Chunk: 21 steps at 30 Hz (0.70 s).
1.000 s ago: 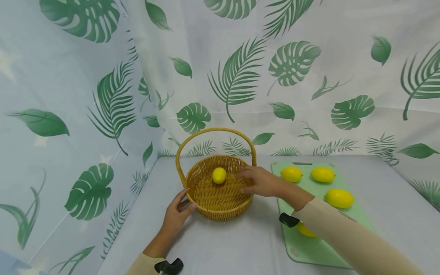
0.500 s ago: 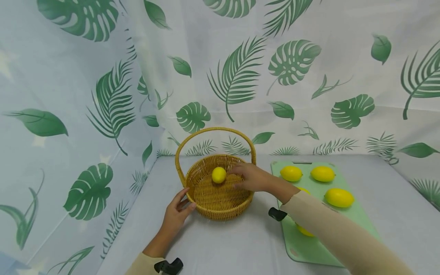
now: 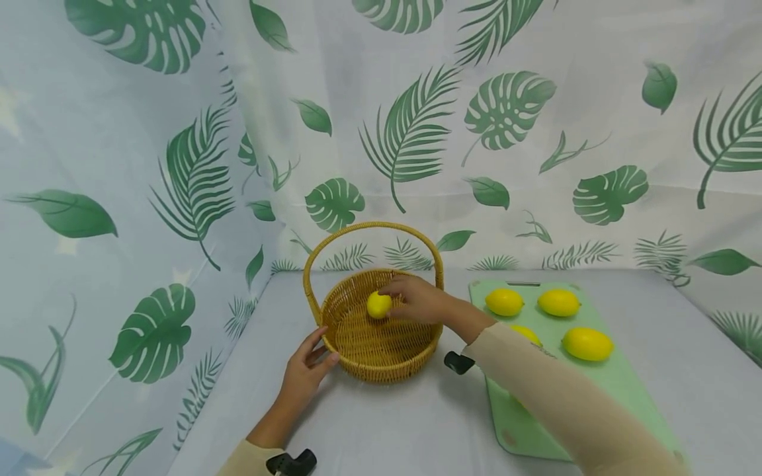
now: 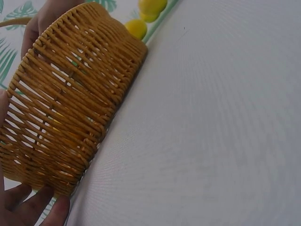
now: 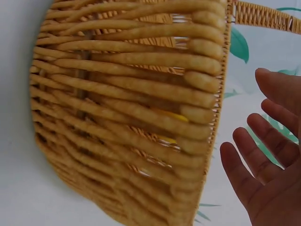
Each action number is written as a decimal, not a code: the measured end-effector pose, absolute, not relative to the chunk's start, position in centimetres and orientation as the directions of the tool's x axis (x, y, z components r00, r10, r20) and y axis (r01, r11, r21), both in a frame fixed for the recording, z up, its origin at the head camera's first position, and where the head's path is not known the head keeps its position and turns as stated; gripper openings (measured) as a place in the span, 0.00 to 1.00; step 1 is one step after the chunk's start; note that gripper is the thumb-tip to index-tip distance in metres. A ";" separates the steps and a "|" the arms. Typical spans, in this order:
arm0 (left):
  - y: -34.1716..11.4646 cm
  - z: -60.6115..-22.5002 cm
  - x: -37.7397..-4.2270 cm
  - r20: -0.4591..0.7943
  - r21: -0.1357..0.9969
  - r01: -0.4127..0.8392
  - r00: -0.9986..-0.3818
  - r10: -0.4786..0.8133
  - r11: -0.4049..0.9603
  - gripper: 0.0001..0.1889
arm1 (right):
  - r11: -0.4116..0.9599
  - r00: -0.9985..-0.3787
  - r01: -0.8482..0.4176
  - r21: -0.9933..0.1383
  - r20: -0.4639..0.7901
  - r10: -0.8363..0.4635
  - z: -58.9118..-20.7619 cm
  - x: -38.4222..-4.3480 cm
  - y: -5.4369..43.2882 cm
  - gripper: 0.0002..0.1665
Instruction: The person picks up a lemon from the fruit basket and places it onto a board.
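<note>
A round wicker basket (image 3: 383,367) with a tall arched handle stands on the table. Inside it, toward the back, lies one lemon (image 3: 377,306). My left hand (image 3: 301,373) grips the basket's left side, thumb at the front rim; in the left wrist view its fingertips (image 4: 34,205) press against the woven wall (image 4: 75,94). Over the right rim reaches my right hand (image 3: 417,301), its fingertips right at the lemon's right side. In the right wrist view the right hand (image 5: 270,160) has spread, loosely bent fingers above the rim, and yellow shows through the weave.
Right of the basket lies a green cutting board (image 3: 601,410) bearing several more lemons, among them a front-right lemon (image 3: 587,344) and a back-left one (image 3: 504,302). My right sleeve (image 3: 559,390) crosses over the board. Leaf-printed cloth (image 3: 417,165) hangs behind and at the left.
My right hand has moved left, deeper into the basket, from the right rim to the lemon. The left hand, the basket and the lemons stay where they were.
</note>
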<state>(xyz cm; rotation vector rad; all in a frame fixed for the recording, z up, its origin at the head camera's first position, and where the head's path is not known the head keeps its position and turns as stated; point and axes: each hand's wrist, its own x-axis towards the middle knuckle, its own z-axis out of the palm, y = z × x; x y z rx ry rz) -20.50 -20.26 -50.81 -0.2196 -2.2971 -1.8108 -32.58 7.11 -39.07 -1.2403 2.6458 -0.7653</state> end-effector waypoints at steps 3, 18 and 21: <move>-20.2 -51.0 -20.3 0.247 0.944 0.237 -0.969 -0.015 0.230 0.34 | 0.569 -0.683 -0.656 -0.495 0.070 -0.727 -39.5 -32.9 6.5 0.26; -20.2 -50.6 -20.5 0.256 0.938 0.246 -0.967 -0.010 0.244 0.35 | 0.684 -0.748 -0.612 -0.397 0.008 -0.664 -40.5 -35.2 4.6 0.29; -20.3 -50.5 -20.6 0.252 0.939 0.241 -0.968 -0.012 0.246 0.35 | 0.695 -0.752 -0.594 -0.405 -0.029 -0.659 -40.2 -35.4 4.5 0.30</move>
